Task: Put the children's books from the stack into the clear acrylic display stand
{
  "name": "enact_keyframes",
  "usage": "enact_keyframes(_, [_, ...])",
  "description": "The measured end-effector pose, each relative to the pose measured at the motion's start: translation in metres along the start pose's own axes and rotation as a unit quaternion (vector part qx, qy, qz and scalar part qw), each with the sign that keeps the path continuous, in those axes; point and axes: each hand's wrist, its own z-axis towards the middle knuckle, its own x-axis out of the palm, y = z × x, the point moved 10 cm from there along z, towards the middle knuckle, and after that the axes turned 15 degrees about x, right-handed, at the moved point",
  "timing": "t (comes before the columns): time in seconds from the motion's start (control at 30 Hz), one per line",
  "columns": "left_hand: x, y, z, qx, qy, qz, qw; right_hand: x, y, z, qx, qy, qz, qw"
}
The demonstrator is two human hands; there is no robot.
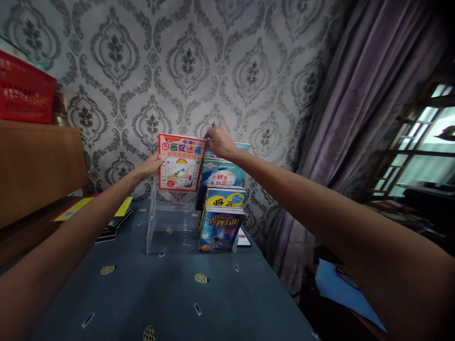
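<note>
A thin red-bordered picture book (181,163) stands upright at the back left of a clear tiered book rack (174,220). My left hand (152,166) grips its left edge, fingers partly hidden behind the cover. At its top right corner, my right hand (221,142) has its fingers curled down on the book's edge. Beside it, the rack's right half carries a light-blue book (224,177), a yellow book (223,198) and a dark-blue book (222,232) in stepped rows.
Several flat books, one with a yellow cover (80,208), lie at the left of the patterned tablecloth (170,293). A wooden cabinet (39,166) holds a red basket (26,90). A phone-like device (243,238) lies behind the rack's right side. Purple curtains (341,142) hang at right.
</note>
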Motion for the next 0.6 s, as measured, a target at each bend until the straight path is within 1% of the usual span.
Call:
enact_keyframes(0.13, [0.0,0.002,-0.001,-0.008,-0.008,0.004,1.0,0.0,-0.003,-0.002,-0.005,-0.009,0.011,1.0])
enact_keyframes(0.23, [0.001,0.001,-0.001,0.003,0.003,0.002,1.0,-0.002,-0.005,-0.005,0.0,-0.028,0.033,0.999])
enact_keyframes(0.33, [-0.001,0.003,-0.001,0.001,-0.004,0.008,1.0,-0.004,-0.002,-0.012,0.002,-0.045,0.056,0.997])
enact_keyframes(0.43, [-0.003,0.005,-0.001,-0.006,-0.017,0.017,1.0,-0.004,0.006,-0.02,-0.013,-0.041,0.053,0.998])
enact_keyframes(0.5, [-0.003,0.003,0.0,0.001,-0.022,0.021,1.0,-0.003,0.011,-0.024,-0.019,-0.033,0.041,0.998])
enact_keyframes(0.6, [-0.002,-0.002,0.002,0.014,-0.032,0.028,0.999,-0.004,0.009,-0.024,-0.003,-0.022,0.029,0.999])
